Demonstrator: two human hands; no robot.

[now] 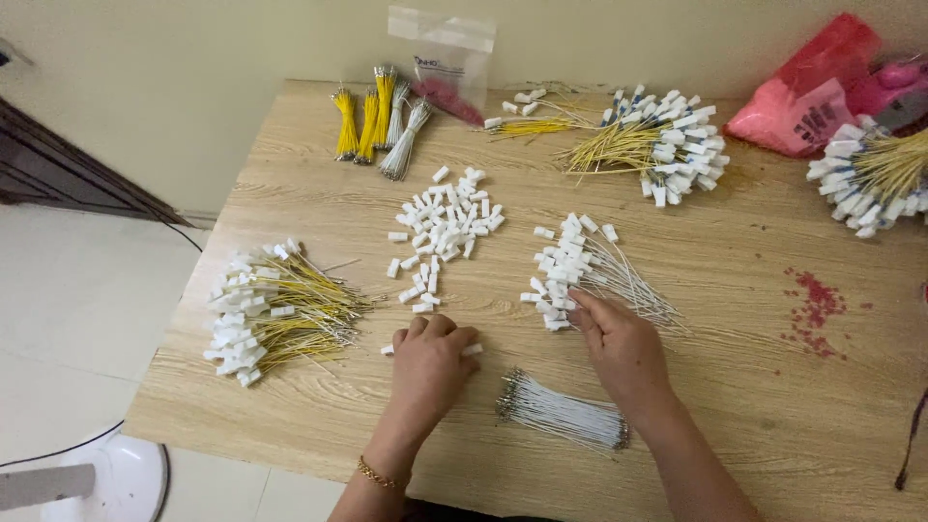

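White wire bundle (564,414) lies diagonal; left hand (430,362) pinches connector (471,350); right hand (619,340) grips wires (619,280).

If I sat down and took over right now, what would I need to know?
Left hand: fingers curled over loose white connectors at the near edge of their pile; one shows by its fingertips.
Right hand: fingertips on the pile of white wires with connectors.
Bare white wires lie bundled between the wrists.
Done, judging by the piles: yellow wires with connectors at left, more at the back.
Left: loose connectors, the bare bundle.
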